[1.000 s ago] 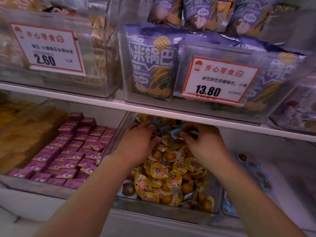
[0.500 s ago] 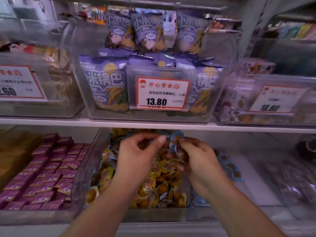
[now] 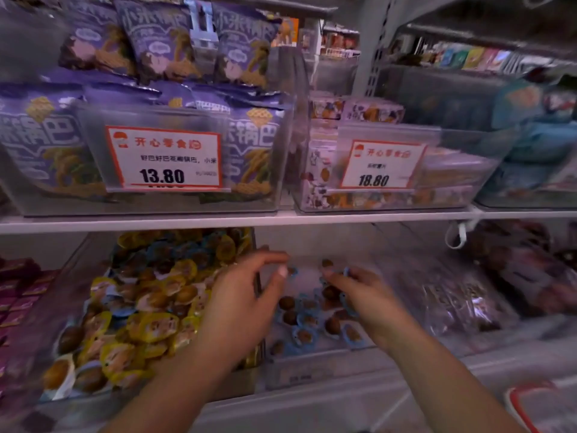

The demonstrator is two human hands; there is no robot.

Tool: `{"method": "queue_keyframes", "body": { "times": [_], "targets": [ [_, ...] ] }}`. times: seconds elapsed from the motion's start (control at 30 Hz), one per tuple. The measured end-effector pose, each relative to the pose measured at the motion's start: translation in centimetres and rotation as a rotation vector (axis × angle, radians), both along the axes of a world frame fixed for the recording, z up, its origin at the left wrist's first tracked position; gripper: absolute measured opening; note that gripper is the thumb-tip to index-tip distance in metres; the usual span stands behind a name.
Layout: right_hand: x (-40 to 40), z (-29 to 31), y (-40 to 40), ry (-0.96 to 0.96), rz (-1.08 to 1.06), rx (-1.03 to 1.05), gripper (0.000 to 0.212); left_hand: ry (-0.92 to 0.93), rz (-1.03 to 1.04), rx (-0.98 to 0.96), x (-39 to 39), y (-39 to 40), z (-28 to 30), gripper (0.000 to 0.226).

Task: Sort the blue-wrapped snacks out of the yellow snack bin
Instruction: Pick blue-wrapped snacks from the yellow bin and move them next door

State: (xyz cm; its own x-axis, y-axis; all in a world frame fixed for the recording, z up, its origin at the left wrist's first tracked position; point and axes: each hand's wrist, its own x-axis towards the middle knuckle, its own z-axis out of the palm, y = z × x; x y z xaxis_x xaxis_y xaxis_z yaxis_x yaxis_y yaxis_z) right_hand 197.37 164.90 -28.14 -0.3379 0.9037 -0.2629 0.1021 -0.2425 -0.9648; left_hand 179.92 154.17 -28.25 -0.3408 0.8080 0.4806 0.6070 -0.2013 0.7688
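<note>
Partway through sorting: blue-wrapped snacks are moving from a mixed bin on a shop shelf to the clear bin beside it.

On the lower shelf (image 3: 281,220), the yellow snack bin (image 3: 93,276) holds a heap of yellow-wrapped pieces, with a band of blue-wrapped snacks (image 3: 175,248) left at its back, so I judge much remains. Just to its right, the clear bin (image 3: 312,364) holds a small sorted cluster of blue pieces (image 3: 312,320). The left hand (image 3: 246,304) hovers at the divide between the bins, fingers loosely curled, apparently holding nothing. The right hand (image 3: 365,295), over the clear bin, pinches a blue-wrapped piece (image 3: 346,271) at its fingertips.
</note>
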Motion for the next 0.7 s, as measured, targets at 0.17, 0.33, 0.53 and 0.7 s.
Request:
{"method": "queue_keyframes", "body": {
  "times": [0.17,0.33,0.53,0.7],
  "targets": [
    [2.2,-0.3,2.2,-0.152,-0.073,0.241,0.008,0.082,0.127,-0.042,-4.0,-1.0,0.3,0.015],
    [3.7,-0.9,1.4,-0.243,-0.116,0.551,0.016,0.102,0.194,-0.119,-6.5,-5.2,-0.1,0.015],
    [-0.9,0.6,-2.0,-0.176,-0.026,0.768,0.024,0.225,0.392,-0.065,-8.8,-10.7,1.2,0.022],
    [-7.1,1.9,-7.2,-0.221,0.227,0.895,0.021,0.068,0.508,0.03,-11.7,-14.4,0.5,0.029]
  ]
}}
